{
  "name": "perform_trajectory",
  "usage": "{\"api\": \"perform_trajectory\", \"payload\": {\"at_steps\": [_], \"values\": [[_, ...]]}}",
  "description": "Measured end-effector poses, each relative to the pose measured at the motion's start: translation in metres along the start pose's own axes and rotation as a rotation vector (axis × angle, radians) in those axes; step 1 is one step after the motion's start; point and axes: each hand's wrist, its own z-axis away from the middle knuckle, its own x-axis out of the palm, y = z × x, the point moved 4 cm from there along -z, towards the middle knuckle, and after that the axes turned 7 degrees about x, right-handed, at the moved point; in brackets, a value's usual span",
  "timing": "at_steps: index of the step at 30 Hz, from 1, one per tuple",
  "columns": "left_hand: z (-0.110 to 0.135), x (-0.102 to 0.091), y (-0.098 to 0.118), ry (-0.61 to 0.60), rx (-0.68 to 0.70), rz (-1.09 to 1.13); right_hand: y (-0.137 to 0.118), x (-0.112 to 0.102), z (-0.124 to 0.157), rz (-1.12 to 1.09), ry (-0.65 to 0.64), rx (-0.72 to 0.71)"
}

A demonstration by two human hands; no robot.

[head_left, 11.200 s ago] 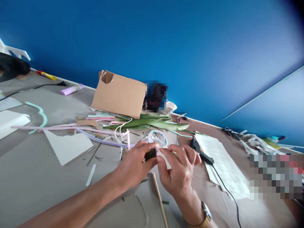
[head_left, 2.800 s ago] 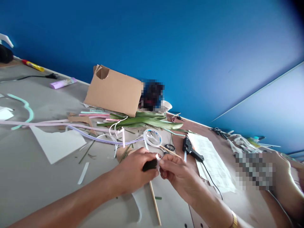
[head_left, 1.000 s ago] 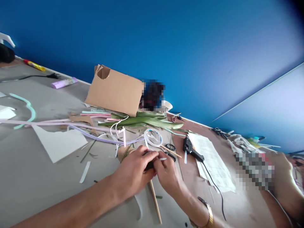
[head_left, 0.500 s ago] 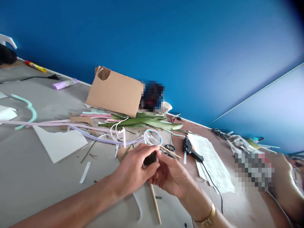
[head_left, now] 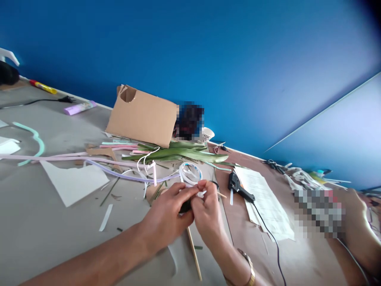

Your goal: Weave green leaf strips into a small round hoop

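My left hand (head_left: 166, 216) is closed round a small dark bundle (head_left: 185, 205), only a bit of which shows between the fingers. My right hand (head_left: 208, 214) meets it from the right, fingers pinched on a thin white strip (head_left: 200, 193) at the top of the bundle. Both hands hover just above the table, close together. A thin wooden stick (head_left: 194, 252) lies on the table below them. A roll of white tape (head_left: 190, 173) lies just beyond the fingertips.
Green leaves (head_left: 184, 153), pastel paper strips (head_left: 89, 159) and a torn white sheet (head_left: 74, 180) litter the grey table (head_left: 35, 222). A cardboard box (head_left: 143, 117) stands at the back. A black glue gun (head_left: 238, 186) and printed paper (head_left: 264, 202) lie right. Another person's arm (head_left: 360, 234) is at the far right.
My right hand has turned over from palm-up under the bundle to palm-down beside it, fingers now pinching the white strip at its top. My left hand keeps its hold.
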Motion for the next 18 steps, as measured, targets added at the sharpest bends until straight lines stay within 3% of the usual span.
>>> {"api": "perform_trajectory", "payload": {"at_steps": [2, 5, 7, 12, 18], "values": [[-0.001, 0.0, 0.0, -0.007, -0.004, 0.014, 0.001, 0.0, -0.002, -0.059, -0.033, 0.063], [-0.005, -0.004, 0.0, 0.016, -0.044, 0.057, 0.007, 0.006, -0.003, -0.329, -0.229, 0.355], [-0.006, -0.007, 0.001, 0.036, -0.055, 0.073, 0.007, 0.01, -0.002, -0.474, -0.339, 0.473], [-0.005, -0.011, 0.005, 0.087, -0.026, 0.046, 0.009, 0.014, 0.0, -0.609, -0.405, 0.552], [-0.003, -0.002, 0.0, 0.024, -0.103, 0.152, 0.012, 0.009, 0.003, -0.536, -0.286, 0.474]]}}
